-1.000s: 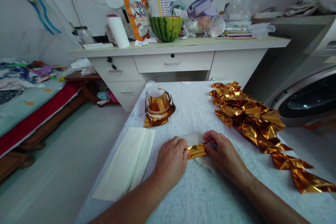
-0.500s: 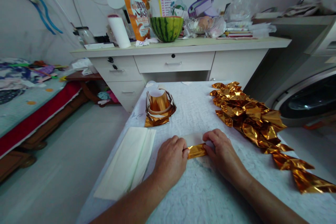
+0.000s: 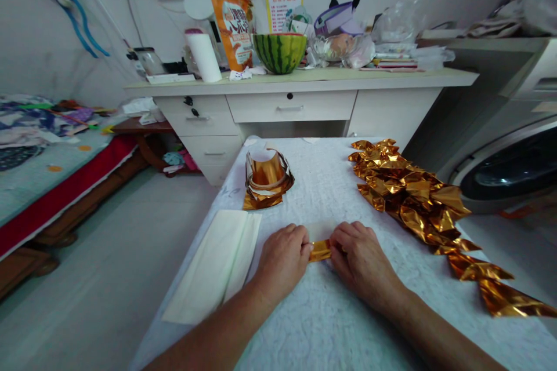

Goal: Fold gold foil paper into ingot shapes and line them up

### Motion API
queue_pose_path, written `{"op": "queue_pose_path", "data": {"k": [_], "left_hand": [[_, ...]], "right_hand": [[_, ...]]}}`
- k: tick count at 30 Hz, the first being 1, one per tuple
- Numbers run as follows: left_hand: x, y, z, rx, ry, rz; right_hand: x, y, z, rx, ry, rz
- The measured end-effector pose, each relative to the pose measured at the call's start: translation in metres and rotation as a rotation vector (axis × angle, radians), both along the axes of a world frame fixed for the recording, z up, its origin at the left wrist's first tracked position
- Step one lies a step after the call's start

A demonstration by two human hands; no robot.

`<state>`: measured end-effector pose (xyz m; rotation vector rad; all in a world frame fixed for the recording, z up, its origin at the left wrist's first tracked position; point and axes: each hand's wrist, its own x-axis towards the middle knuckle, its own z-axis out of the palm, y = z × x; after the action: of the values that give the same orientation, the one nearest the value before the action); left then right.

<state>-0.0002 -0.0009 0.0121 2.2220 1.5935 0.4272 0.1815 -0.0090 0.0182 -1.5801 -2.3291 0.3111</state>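
Observation:
Between my hands lies a narrow folded strip of gold foil [image 3: 320, 250], over the near edge of a pale translucent sheet [image 3: 321, 231]. My left hand [image 3: 285, 252] pinches the strip's left end. Fingers of my right hand [image 3: 357, 255] are closed over its right end, which they hide. To the left a stack of whitish paper sheets [image 3: 213, 266] lies beside my left forearm. Beyond it stands a roll of gold foil [image 3: 267, 177], with loose layers around its base. On the right is a long pile of twisted gold foil pieces [image 3: 413, 191].
The cloth-covered table [image 3: 313, 179] stands before a white desk [image 3: 291, 105]. On the desk are a cut watermelon [image 3: 281, 53], an orange snack bag [image 3: 232, 29] and a white paper roll [image 3: 204, 58]. A washing machine [image 3: 517, 127] is at right, a bed [image 3: 65, 168] at left.
My right hand has moved slightly left and closed further over the strip, so less gold shows. My left hand keeps its pinch. The view has shifted a little.

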Motion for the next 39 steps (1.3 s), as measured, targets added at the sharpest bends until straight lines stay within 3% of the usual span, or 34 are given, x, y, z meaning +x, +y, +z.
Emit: {"op": "queue_pose_path", "data": {"k": [7, 14, 21, 31, 39], "left_hand": [[-0.002, 0.002, 0.0, -0.03, 0.015, 0.004], [-0.009, 0.002, -0.002, 0.047, -0.062, 0.02], [-0.016, 0.001, 0.004, -0.035, -0.125, -0.049], [-0.017, -0.005, 0.011, -0.056, 0.032, -0.012], [-0.024, -0.001, 0.013, -0.129, 0.019, -0.062]], "right_hand": [[-0.012, -0.002, -0.001, 0.033, -0.145, -0.073], [-0.015, -0.005, -0.008, 0.083, -0.23, -0.093], [-0.019, -0.009, -0.008, 0.075, -0.232, -0.123], [-0.024, -0.009, -0.009, 0.112, -0.254, -0.155], [-0.027, -0.009, -0.007, 0.115, -0.276, -0.173]]}}
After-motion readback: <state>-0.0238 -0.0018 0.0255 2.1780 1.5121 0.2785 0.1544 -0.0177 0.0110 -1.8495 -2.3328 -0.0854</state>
